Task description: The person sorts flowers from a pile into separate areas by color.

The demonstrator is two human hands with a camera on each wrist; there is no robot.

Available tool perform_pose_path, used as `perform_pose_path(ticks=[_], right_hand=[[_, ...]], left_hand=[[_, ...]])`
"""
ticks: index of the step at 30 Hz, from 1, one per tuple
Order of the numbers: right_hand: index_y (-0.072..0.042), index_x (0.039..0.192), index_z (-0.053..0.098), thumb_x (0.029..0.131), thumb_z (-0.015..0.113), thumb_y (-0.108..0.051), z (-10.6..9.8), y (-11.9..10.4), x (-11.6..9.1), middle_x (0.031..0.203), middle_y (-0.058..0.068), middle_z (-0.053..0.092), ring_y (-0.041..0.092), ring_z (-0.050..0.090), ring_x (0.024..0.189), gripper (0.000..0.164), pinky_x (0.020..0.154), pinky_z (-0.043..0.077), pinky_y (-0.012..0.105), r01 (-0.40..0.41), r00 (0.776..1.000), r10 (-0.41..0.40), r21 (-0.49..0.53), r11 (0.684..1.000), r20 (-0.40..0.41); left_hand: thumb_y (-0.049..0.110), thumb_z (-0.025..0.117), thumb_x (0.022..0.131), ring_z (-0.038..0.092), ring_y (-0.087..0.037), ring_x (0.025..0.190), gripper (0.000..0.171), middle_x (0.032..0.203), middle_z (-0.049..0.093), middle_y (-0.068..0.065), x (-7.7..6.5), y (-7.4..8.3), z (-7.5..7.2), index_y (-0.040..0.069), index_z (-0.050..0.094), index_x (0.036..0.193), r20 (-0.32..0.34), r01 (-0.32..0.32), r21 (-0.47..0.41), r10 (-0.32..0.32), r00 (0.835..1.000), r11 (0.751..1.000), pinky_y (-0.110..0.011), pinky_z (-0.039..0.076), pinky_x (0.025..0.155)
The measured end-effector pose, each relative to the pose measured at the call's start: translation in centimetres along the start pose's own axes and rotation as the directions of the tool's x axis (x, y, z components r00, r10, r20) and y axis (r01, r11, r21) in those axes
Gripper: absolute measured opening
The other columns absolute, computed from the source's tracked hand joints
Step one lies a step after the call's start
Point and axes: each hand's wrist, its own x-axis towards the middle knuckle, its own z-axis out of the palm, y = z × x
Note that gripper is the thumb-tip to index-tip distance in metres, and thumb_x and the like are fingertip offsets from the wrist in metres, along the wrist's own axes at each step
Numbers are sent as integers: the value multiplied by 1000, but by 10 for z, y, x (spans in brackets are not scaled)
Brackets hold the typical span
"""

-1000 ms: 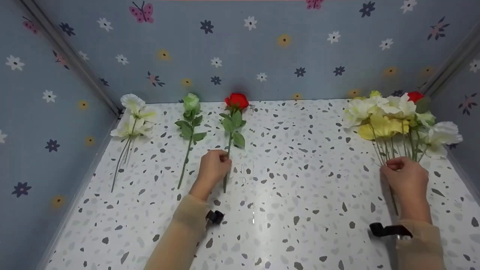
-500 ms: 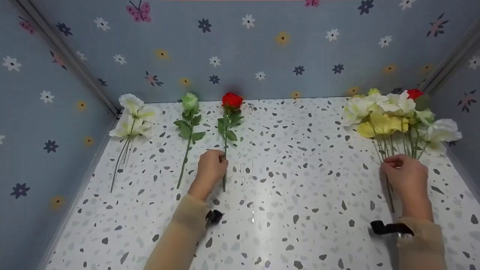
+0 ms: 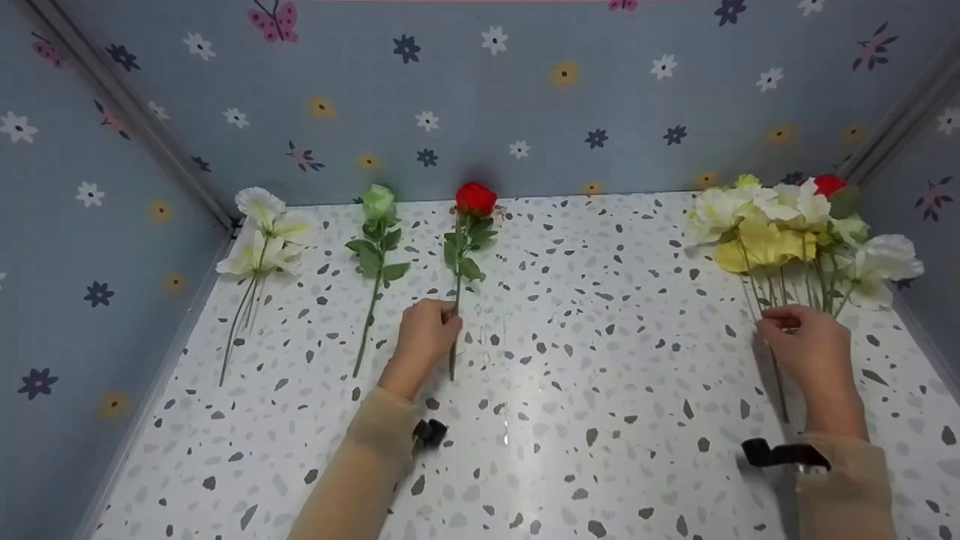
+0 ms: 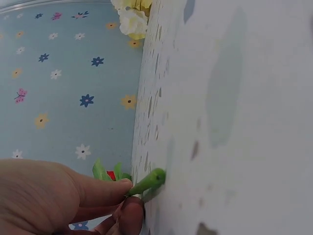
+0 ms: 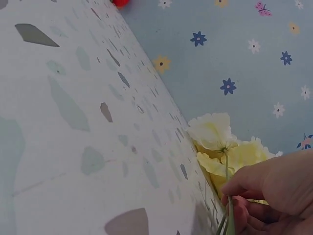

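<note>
In the head view my left hand [image 3: 427, 334] pinches the stem of a red rose [image 3: 477, 199] between thumb and fingers. The left wrist view shows the cut end of its green stem [image 4: 152, 180] sticking out past the fingertips, close by the white surface. At the far right, my right hand [image 3: 810, 349] pinches a thin flower stem [image 5: 229, 208] below a bunch of white and yellow flowers [image 3: 765, 244]. That stem's lower end [image 3: 781, 397] reaches below the hand. Curled fingers partly hide the other stems of the bunch.
A pale green rose [image 3: 377, 202] lies left of the red one. Farther left lie white flowers [image 3: 262, 251] with thin stems. A second red bloom [image 3: 829, 184] sits behind the bunch. Patterned blue walls [image 3: 465, 97] border the speckled white table [image 3: 570, 360].
The red rose's head swung left and then back right, its leaves turning, while my left hand kept its pinch. My right hand shifted only slightly and still pinches the stem.
</note>
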Motion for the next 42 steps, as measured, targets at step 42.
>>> perform_pose_path(ticks=[42], right_hand=[[2,123,64,93,74,-19,36,-98,-20,106,8,66,16,65,89,38,77,57,20,-10,996,-63,826,564,56]], left_hand=[[20,67,96,63,-14,84,19,92,69,1,-29,56,-2,11,75,111,-51,-99,-317,87,995,943,-30,54,77]])
